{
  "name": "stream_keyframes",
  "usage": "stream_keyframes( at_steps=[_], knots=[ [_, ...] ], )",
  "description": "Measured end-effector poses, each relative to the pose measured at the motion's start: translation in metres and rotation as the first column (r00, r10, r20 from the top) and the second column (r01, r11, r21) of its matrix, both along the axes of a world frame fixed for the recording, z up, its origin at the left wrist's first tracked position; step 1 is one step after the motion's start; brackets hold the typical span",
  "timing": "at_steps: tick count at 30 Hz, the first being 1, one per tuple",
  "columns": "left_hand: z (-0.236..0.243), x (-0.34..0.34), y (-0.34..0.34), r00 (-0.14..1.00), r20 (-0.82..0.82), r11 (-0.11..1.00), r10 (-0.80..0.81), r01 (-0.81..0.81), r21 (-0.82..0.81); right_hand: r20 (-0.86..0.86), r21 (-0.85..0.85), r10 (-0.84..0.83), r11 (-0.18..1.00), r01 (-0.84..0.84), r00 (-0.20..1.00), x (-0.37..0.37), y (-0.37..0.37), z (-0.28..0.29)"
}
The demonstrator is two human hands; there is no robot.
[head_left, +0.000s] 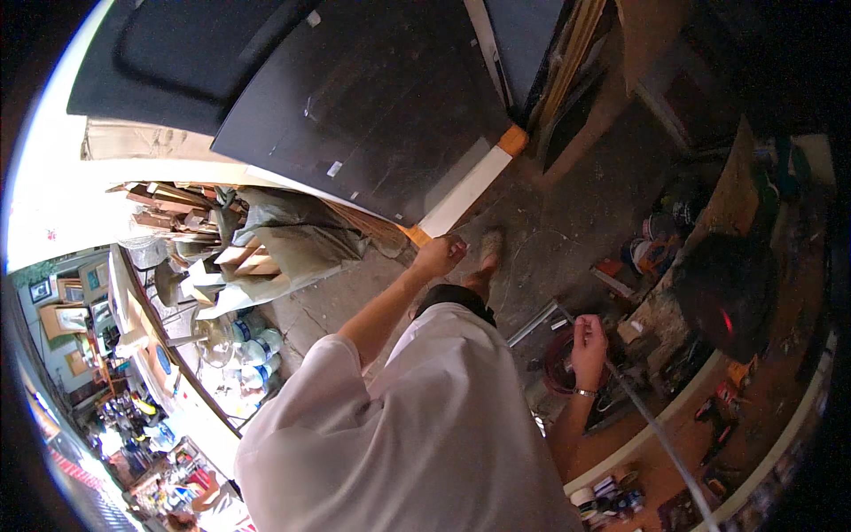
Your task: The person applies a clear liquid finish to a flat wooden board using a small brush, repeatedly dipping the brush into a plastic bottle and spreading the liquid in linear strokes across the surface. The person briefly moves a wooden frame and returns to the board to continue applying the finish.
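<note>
My left hand (441, 256) is closed with its fingers curled, close beside the lower orange corner (417, 236) of a white strip (465, 193). Whether anything lies inside those fingers is hidden. The strip runs along the edge of a large dark panel (341, 111) that leans in front of me. To the right, my right hand (589, 348) is raised, its fingers closed around a long thin metal rod (658, 427). That rod slants down toward the lower right. Just left of this hand, a short bright metal bar (532, 325) angles over the floor, next to a dark red coil (558, 363).
A draped sheet (297, 232) and stacked wood offcuts (173, 208) stand at the left. Large clear bottles (257, 359) sit below them, beside a workbench (182, 372). On the right are a cluttered pile (660, 239) and a shelf with tools (722, 417). A person (213, 505) is at the lower left.
</note>
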State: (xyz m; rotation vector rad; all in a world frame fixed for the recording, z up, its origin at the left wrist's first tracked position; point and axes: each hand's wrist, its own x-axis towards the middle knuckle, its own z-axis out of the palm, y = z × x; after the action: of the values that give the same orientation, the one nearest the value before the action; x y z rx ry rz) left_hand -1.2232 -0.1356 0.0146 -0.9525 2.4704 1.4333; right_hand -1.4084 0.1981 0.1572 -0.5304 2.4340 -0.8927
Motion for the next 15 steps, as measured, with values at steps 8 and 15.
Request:
stream_keyframes(
  at_steps=[8,15],
  knots=[
    [0.003,-0.077,-0.018,0.999,0.036,1.0,0.012,-0.012,-0.005,0.003,0.055,0.099,0.994,-0.099,0.995,-0.086,-0.032,0.025],
    [0.002,-0.106,-0.029,0.997,0.068,0.997,0.024,-0.028,0.073,-0.068,0.113,0.133,0.986,-0.125,0.989,-0.131,-0.041,0.022]
  ],
)
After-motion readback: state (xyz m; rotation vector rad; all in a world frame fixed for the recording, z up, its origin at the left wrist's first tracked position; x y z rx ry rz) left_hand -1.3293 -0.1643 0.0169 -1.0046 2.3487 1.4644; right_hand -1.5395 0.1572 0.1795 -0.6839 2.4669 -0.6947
